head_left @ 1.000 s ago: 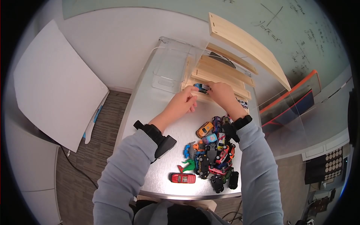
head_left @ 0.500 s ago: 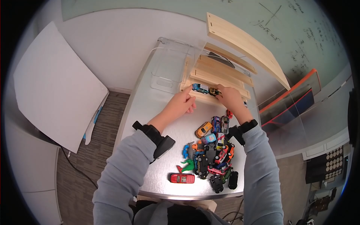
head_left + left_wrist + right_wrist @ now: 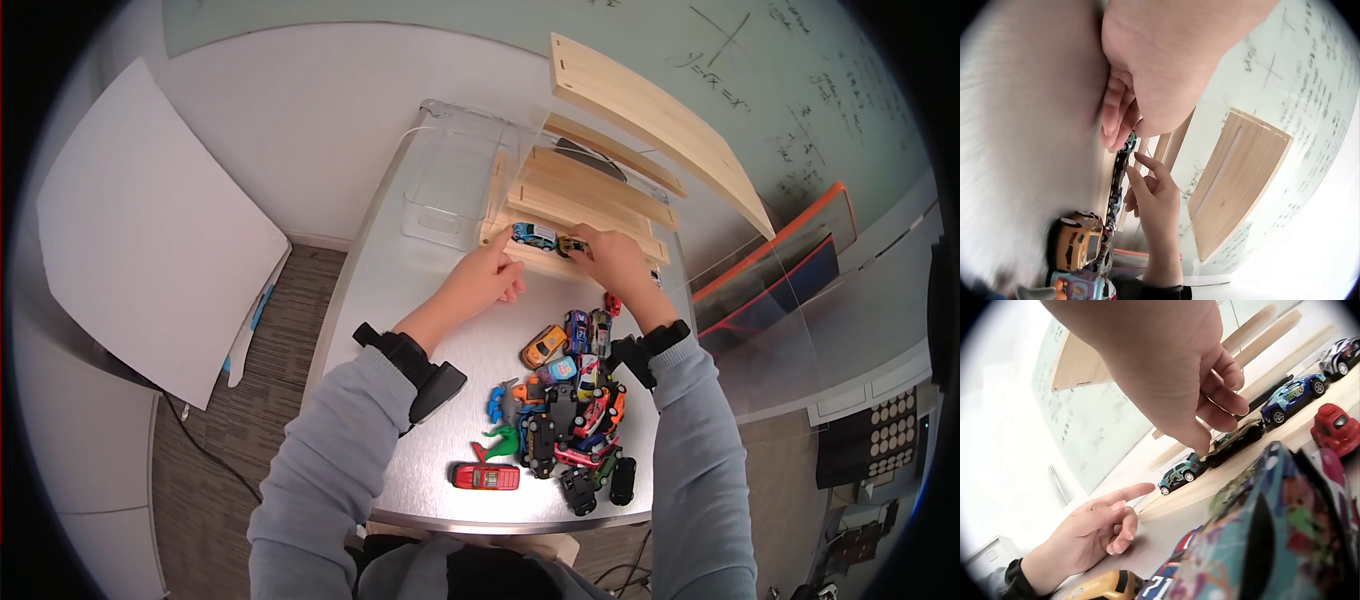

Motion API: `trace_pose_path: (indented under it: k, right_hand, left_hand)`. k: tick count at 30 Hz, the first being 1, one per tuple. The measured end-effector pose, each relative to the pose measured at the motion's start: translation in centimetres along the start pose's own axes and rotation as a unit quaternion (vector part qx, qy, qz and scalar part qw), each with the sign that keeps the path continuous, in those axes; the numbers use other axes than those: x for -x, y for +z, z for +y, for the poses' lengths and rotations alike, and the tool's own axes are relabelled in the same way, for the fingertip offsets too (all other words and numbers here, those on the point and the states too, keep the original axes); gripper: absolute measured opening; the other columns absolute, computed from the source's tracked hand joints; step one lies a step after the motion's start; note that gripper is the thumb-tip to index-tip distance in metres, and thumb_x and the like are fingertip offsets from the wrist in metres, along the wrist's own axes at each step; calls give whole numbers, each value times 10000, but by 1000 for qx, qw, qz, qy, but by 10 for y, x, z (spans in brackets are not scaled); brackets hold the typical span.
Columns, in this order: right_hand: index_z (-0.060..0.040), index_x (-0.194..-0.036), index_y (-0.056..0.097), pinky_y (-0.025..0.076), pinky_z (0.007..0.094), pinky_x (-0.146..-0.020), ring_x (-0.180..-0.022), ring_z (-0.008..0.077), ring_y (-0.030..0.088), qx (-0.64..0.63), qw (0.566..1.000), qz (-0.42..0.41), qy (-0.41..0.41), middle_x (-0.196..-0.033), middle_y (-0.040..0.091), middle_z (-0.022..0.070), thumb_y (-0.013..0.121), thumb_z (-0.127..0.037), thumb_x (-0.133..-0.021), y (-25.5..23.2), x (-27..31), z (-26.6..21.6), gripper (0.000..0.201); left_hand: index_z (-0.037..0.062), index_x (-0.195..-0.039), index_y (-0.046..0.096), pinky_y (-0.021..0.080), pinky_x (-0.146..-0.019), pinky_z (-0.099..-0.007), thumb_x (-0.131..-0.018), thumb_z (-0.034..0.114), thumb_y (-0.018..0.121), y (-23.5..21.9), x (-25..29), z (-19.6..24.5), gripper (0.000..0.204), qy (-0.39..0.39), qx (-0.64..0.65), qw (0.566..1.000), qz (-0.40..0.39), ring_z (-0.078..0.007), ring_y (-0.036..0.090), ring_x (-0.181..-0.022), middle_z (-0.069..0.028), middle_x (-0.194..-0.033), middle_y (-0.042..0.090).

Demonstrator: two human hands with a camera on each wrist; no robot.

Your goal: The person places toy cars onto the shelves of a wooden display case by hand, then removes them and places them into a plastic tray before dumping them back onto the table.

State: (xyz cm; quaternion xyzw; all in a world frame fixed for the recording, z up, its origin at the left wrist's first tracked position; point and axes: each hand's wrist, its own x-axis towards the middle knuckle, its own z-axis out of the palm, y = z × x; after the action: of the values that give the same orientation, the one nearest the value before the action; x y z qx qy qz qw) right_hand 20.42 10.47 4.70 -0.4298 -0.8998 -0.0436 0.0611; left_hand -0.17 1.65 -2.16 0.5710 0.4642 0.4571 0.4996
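Note:
On the front ledge of a wooden rack a teal-and-white toy car stands in line with a dark toy car with gold markings. My right hand pinches the dark car, its thumb at the end near the teal one. The index finger of my left hand is straight, its tip right at the teal car's outer end; the other fingers curl loosely. In the right wrist view a blue toy car and a black-and-white striped car continue the row.
A pile of toy cars covers the table in front of the rack, with a green toy figure and a red toy car nearby. A clear plastic bin stands left of the rack. Clear panels and a wooden top board rise above it.
My right hand has shifted right, away from the teal car, and the dark car beside it has come into sight. My left hand stays nearly still, its index finger now straighter.

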Motion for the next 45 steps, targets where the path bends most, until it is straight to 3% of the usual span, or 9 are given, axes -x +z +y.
trace_pose_path:
  k: [15,23,26,28,33,36,41,44,45]
  right_hand:
    - [-116,-1034,648,503,429,-690,-775,332,643,-1,1000,5,-13,-795,668,151,677,-257,-762,12,-14,-8,308]
    - [-117,-1044,643,493,437,-656,-756,337,640,-57,998,-5,2,-770,661,155,678,-265,-772,-17,-6,-17,312]
    - [-98,-956,653,486,435,-648,-740,342,629,-80,997,12,7,-752,653,150,667,-245,-778,-33,8,-12,231]
    - [-73,-854,653,486,432,-648,-724,340,624,-63,996,-56,37,-738,648,141,656,-244,-782,-44,21,-7,185]
    - [-62,-778,641,496,435,-654,-740,328,635,27,994,-82,73,-754,656,135,651,-262,-782,-32,55,12,200]
    - [-61,-806,632,503,436,-665,-769,320,644,64,988,-102,100,-769,659,131,657,-262,-777,-21,66,15,205]
    - [-62,-899,610,506,438,-672,-790,324,648,61,985,-127,96,-796,659,125,675,-247,-760,-7,75,24,241]
    - [-58,-922,597,503,433,-697,-847,325,632,51,991,-91,81,-865,643,134,675,-200,-755,-14,81,17,233]
    - [-55,-919,593,498,427,-717,-879,321,617,25,998,-50,37,-887,624,134,671,-183,-759,-19,84,11,219]
  left_hand:
    - [-44,-1444,152,515,-588,-265,-921,137,502,0,-4,-3,655,4,-30,999,-25,-139,609,-637,-95,-789,668]
    - [-15,-1454,152,519,-602,-265,-921,137,508,0,-3,-3,659,-5,-29,999,-31,-133,609,-644,-90,-805,665]
    - [-12,-1456,146,519,-605,-265,-923,138,510,0,-3,-2,663,-8,-25,999,-33,-132,608,-648,-88,-806,666]
    - [-6,-1460,137,520,-605,-266,-922,138,510,0,-3,-2,670,-9,-25,999,-30,-132,608,-650,-90,-812,666]
    - [29,-1471,132,514,-608,-265,-931,160,513,0,-2,-4,674,3,-12,1000,-18,-134,607,-659,-94,-839,663]
    - [67,-1468,174,501,-602,-259,-944,180,509,-1,-1,-5,632,21,29,999,-31,-129,602,-659,-86,-852,654]
    - [92,-1314,410,462,-580,-236,-964,196,482,-2,0,-3,373,12,71,997,-37,-101,575,-642,-39,-800,612]
    - [92,-1188,513,452,-580,-226,-974,219,461,-2,0,-2,254,16,64,996,-56,-88,566,-635,-18,-778,594]
    - [92,-1188,513,452,-580,-226,-974,219,461,-2,0,-2,254,16,64,996,-57,-88,566,-635,-18,-778,594]
